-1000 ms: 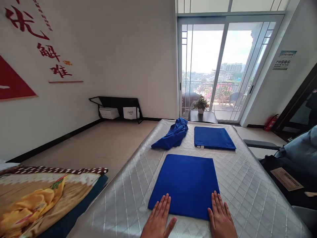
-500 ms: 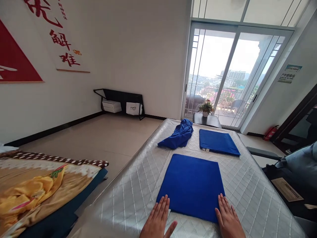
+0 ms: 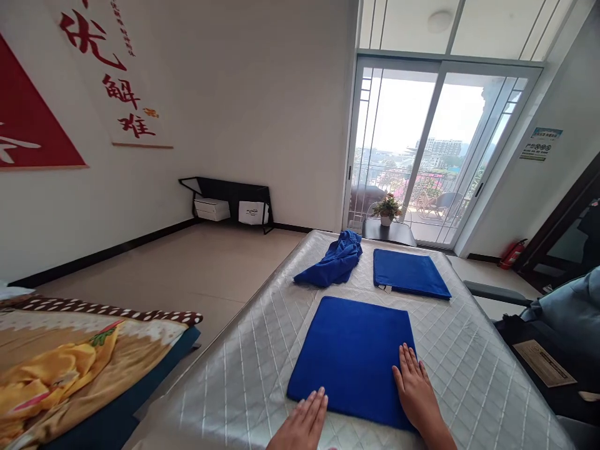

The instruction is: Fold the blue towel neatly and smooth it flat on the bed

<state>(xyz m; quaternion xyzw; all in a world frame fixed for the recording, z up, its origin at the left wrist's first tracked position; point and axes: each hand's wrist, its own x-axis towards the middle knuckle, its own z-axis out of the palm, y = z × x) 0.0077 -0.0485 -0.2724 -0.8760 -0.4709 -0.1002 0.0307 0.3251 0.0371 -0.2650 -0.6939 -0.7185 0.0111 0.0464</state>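
A flat blue folded cloth (image 3: 351, 356) lies in front of me on a silver quilted mattress cover (image 3: 244, 369). My left hand (image 3: 302, 422) rests with outstretched fingers at the cloth's near left edge, fingertips touching it. On the right edge, my right hand (image 3: 413, 384) lies flat, fingers extended and partly over the cloth. Behind it is a second folded blue cloth (image 3: 411, 273) with a small white tag at its near side. To that one's left sits a crumpled blue cloth (image 3: 332, 262).
At left stands a bed with a brown patterned blanket (image 3: 154, 340) and a yellow cloth (image 3: 60, 372). A black bag with a label (image 3: 544, 362) is at right. Beyond the mattress are a potted plant (image 3: 387, 209) on a chair, a fire extinguisher (image 3: 512, 253) and a black rack (image 3: 234, 190).
My right hand has moved up along the cloth's right edge and further onto it. My left hand has shifted slightly down and right along the near edge. The view has tilted up a little.
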